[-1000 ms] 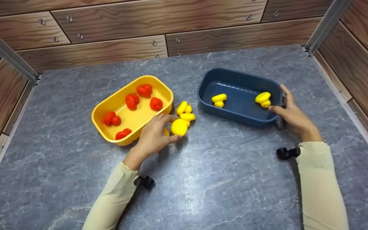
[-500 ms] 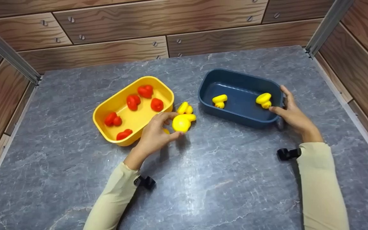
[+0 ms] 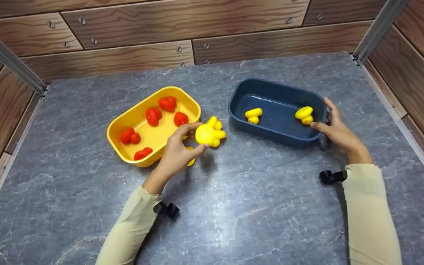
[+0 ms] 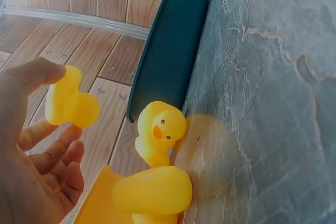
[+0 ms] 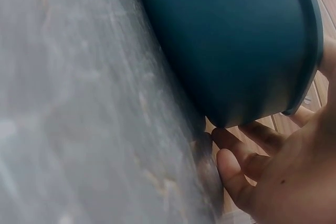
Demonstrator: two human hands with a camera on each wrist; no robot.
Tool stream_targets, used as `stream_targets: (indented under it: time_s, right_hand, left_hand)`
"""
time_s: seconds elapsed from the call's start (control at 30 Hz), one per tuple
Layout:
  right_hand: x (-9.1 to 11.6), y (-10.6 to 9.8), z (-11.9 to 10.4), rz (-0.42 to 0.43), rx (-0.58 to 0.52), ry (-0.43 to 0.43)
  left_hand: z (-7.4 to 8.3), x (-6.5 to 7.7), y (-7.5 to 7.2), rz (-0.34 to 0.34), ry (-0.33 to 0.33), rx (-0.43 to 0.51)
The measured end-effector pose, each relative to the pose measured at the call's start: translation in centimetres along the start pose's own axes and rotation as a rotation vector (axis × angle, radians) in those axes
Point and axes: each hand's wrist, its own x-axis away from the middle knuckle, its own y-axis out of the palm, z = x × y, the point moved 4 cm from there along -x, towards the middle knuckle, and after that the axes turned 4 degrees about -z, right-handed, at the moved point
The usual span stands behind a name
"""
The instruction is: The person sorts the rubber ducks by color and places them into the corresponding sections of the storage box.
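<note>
My left hand [image 3: 175, 152] pinches a yellow rubber duck [image 3: 205, 134] between thumb and fingers, beside the yellow tub [image 3: 123, 159]. In the left wrist view this duck [image 4: 71, 103] is held clear of the table. More yellow ducks lie below and around the hand, including one facing the camera [image 4: 160, 129] and another [image 4: 152, 192] by the tub. My right hand [image 3: 341, 132] grips the right end of the dark blue tub [image 3: 274, 134], thumb at the rim and fingers outside. Two yellow ducks [image 3: 253, 115] [image 3: 304, 115] lie in that blue tub.
Several small red rounded toys [image 3: 153, 116] lie scattered in the yellow tub. Both tubs stand on a grey marbled table [image 3: 256, 206]. Wood-patterned walls [image 3: 182, 22] enclose its back and sides.
My left hand has lifted slightly and moved away from me with the duck, uncovering more of a duck beside the yellow tub. The right hand and blue tub have stayed put.
</note>
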Motion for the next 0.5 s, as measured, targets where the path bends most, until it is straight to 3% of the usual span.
stream_targets:
  time_s: [0.5]
  right_hand:
    - [-0.09, -0.14, 0.11, -0.006, -0.026, 0.008]
  left_hand:
    - [0.53, -0.99, 0.73, 0.010, -0.069, 0.135]
